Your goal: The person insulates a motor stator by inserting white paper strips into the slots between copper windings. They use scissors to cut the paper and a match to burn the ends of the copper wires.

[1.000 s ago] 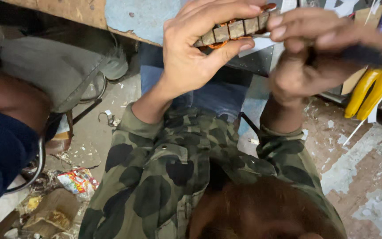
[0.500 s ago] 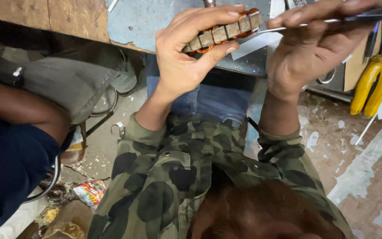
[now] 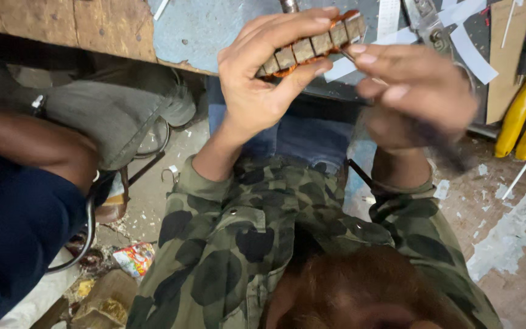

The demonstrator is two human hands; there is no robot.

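Note:
My left hand (image 3: 263, 79) is raised and grips a slotted grey metal core with orange copper winding (image 3: 312, 45), fingers over its top and thumb underneath. My right hand (image 3: 415, 97), blurred by motion, is closed on a thin tool with a dark handle (image 3: 439, 143). The tool's metal tip reaches toward the right end of the core. Both arms wear camouflage sleeves (image 3: 232, 237). Behind the hands lies a blue-grey bench top (image 3: 196, 30) with white paper strips (image 3: 473, 52).
Another person's arm in a dark blue sleeve (image 3: 19, 201) and grey trousers (image 3: 111, 116) are at the left. A worn wooden bench edge (image 3: 62, 24) runs along the top left. Yellow-handled pliers (image 3: 525, 109) lie at the right. Litter (image 3: 132, 256) covers the floor.
My right hand has dropped lower and turned, swinging the tool's handle downward. My left hand still holds the core in about the same place.

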